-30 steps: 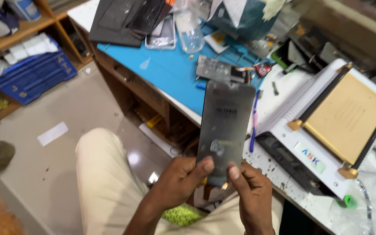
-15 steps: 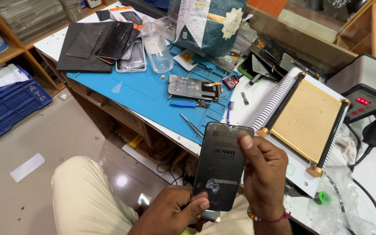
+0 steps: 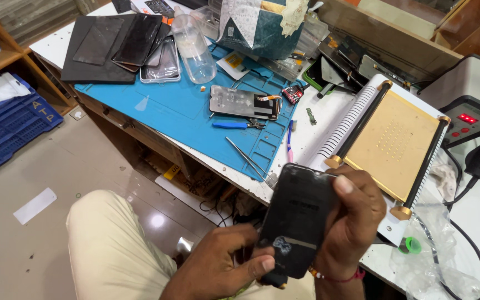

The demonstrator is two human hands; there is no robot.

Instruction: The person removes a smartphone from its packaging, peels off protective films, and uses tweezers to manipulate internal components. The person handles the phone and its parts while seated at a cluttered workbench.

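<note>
At the far left a blue crate sits low on the shelving, out of my way. On the bench a stack of dark screen panels and a clear plastic bottle lie at the back edge of the blue work mat, probably kept there so the middle of the mat is free. On that mat rests 1 opened phone frame, flat, with a blue-handled tool and thin metal tweezers just beside it, within reach.

My left hand comes up from below, fingers curled shut around the bottom end of the dark phone panel, thumb pressed on its face near the lower corner. The panel hangs over my lap at the bench edge, not resting on anything. Its long axis runs nearly upright with a slight lean, top end pointing toward the bench, face turned to me, I'd judge so I can look it over.

My right hand grips the panel's right edge, fingers wrapped closed around it, index fingertip at the upper corner, steadying it. Further right stand the gold heating plate and a grey control box.
</note>
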